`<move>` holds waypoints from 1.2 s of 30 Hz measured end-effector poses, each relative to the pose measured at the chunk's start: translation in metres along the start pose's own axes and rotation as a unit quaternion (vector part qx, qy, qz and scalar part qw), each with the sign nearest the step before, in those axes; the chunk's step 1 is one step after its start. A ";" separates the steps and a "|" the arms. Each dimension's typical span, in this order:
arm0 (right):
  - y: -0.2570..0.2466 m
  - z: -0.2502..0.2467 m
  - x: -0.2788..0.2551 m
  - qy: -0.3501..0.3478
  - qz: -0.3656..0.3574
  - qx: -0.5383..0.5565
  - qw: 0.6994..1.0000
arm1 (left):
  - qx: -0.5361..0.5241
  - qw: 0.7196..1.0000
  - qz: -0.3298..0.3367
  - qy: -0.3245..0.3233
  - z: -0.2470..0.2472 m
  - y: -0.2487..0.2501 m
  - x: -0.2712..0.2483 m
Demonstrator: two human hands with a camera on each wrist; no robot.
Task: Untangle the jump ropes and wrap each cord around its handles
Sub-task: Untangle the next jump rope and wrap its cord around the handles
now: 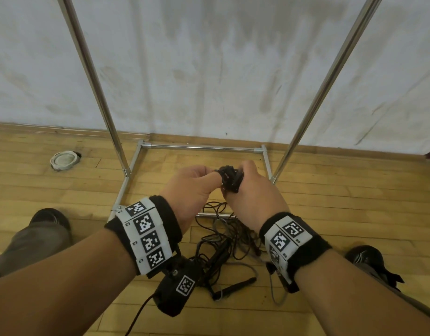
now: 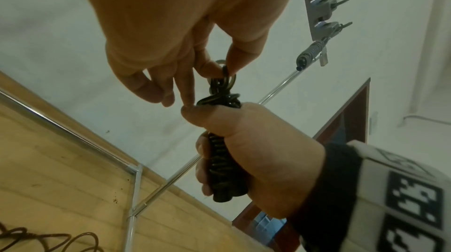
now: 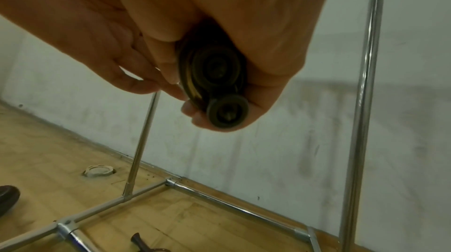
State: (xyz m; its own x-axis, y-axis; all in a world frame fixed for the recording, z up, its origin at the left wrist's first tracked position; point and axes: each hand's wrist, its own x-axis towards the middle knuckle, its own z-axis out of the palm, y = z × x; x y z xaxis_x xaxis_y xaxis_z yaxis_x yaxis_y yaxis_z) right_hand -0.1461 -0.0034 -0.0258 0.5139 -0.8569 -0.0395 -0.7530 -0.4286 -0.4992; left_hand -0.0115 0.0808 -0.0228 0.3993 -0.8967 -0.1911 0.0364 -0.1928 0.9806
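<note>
I hold a black jump rope bundle at chest height, its cord wound round both handles. My right hand grips the wound handles in its fist. The two round handle ends poke out below its fingers. My left hand pinches the last cord loop at the bundle's top between thumb and forefinger. On the floor below lies a tangle of dark and grey ropes with loose black handles.
A chrome rack frame stands on the wooden floor against the white wall, with uprights left and right. A grey hook strip carries another wound rope. A white round floor fitting lies left. My shoes flank the tangle.
</note>
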 end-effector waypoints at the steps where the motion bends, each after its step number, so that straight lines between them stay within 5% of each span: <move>1: 0.003 0.001 0.002 -0.004 0.006 -0.005 1.000 | 0.013 1.000 0.004 -0.009 0.000 0.000 -0.001; 7: 0.018 0.003 0.013 -0.032 0.039 0.026 0.998 | 0.055 0.998 0.024 -0.017 0.004 -0.003 -0.002; 15: 0.012 -0.002 0.005 -0.076 -0.033 0.086 0.993 | -0.003 1.000 -0.008 0.017 0.003 -0.008 0.005; 19: 0.000 -0.011 -0.004 -0.150 0.007 0.271 0.951 | -0.046 0.999 -0.011 -0.017 -0.005 -0.006 0.006; 26: -0.004 -0.004 -0.003 -0.008 0.024 0.295 0.955 | 0.132 0.989 0.059 -0.036 0.001 0.005 -0.009; 36: -0.004 0.001 -0.002 0.088 -0.012 0.240 0.967 | 0.106 0.992 0.059 -0.047 0.004 0.012 -0.011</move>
State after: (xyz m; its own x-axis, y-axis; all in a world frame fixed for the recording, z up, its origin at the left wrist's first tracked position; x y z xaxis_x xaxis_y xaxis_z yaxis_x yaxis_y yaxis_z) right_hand -0.1434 -0.0001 -0.0242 0.4191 -0.9019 0.1047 -0.4428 -0.3037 -0.8436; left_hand -0.0191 0.0864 -0.0090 0.3017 -0.9492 -0.0894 -0.2027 -0.1555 0.9668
